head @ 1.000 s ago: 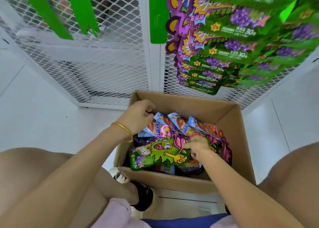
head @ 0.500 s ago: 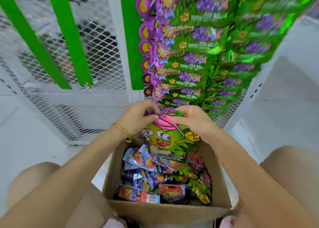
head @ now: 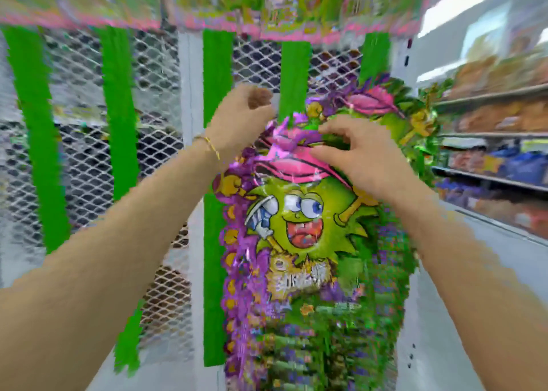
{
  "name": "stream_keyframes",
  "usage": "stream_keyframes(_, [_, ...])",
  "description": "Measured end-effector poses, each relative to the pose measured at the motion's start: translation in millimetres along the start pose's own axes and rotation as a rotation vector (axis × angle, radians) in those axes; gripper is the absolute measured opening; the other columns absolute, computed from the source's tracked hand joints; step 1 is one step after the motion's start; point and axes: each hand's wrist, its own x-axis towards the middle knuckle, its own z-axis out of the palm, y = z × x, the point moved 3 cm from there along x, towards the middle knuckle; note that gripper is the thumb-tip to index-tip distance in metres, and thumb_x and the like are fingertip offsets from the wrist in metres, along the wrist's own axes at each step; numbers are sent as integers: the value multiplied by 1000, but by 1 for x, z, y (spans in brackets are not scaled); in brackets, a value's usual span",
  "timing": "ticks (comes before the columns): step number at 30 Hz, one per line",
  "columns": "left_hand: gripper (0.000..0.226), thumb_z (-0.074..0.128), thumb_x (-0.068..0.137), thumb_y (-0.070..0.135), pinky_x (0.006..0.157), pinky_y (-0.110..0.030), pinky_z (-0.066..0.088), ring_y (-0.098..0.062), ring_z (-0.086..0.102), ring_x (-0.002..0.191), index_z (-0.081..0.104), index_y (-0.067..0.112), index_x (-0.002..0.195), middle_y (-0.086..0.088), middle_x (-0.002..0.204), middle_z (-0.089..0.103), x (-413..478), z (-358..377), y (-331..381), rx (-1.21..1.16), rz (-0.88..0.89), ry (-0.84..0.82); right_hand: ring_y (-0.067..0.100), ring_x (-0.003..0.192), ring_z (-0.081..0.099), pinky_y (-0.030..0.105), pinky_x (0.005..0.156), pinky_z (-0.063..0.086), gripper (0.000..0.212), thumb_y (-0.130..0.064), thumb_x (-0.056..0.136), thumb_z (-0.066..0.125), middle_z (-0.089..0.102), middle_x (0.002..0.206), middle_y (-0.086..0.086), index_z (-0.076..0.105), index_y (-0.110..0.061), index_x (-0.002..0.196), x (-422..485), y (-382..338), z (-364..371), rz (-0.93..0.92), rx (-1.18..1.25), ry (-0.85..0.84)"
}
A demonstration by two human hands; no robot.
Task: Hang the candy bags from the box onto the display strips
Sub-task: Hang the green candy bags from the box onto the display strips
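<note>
A candy bag with a green cartoon face and a pink hat is held up against a green display strip, in front of a column of hung bags. My right hand pinches the bag's pink top edge. My left hand is raised with curled fingers at the strip's left edge, just above the bag's top. Blur hides what it holds. The box is out of view.
More green strips hang bare on the white wire-mesh panel to the left. A second bunch of bags hangs at the upper right. Store shelves with packaged goods run along the right.
Both hands lifted the candy bag from above the box up to the strip. My view swung upward, and the box dropped out of sight.
</note>
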Motion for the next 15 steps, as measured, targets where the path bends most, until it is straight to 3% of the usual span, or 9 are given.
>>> stream_keyframes(1, [12,58,86,10,64,-19,45,-8,49,70,54,13,97,7,77,50,16,2,5,-7,-16,2,20,95,58,29,82,39,27,-22,82,68,67,100,9,67,-8,106,15,-1,-6,-20,-16,41])
stream_keyframes(2, [12,53,88,5,55,-16,43,-8,47,67,50,16,88,4,76,49,29,4,9,-28,-30,-11,22,96,59,33,84,41,26,-22,83,67,67,100,8,67,-9,105,29,-1,-11,-36,-27,73])
stream_keyframes(5, [25,42,92,0,36,-10,30,-10,41,57,43,16,72,-8,75,48,56,6,17,-110,-90,-95,24,100,58,36,86,42,23,-23,84,65,67,103,8,67,-10,103,63,0,-18,-88,-91,117])
stream_keyframes(9, [26,38,95,9,49,-15,35,-8,50,50,48,10,71,-5,63,59,73,-3,16,-232,-210,-163,26,105,57,37,84,43,26,-31,85,61,65,108,8,64,-13,103,94,1,-13,-110,-188,163])
stream_keyframes(11, [28,40,96,16,48,-13,40,-4,54,43,50,10,72,3,49,62,80,-9,16,-274,-252,-147,26,109,55,36,82,42,29,-35,87,57,63,113,7,62,-17,109,103,0,-9,-80,-239,192])
stream_keyframes(15, [37,39,97,24,50,-18,37,-11,45,55,56,8,69,-2,61,55,85,-16,19,-254,-319,-221,26,113,53,36,81,41,31,-38,91,52,61,117,6,55,-20,116,111,-2,-3,-66,-311,252])
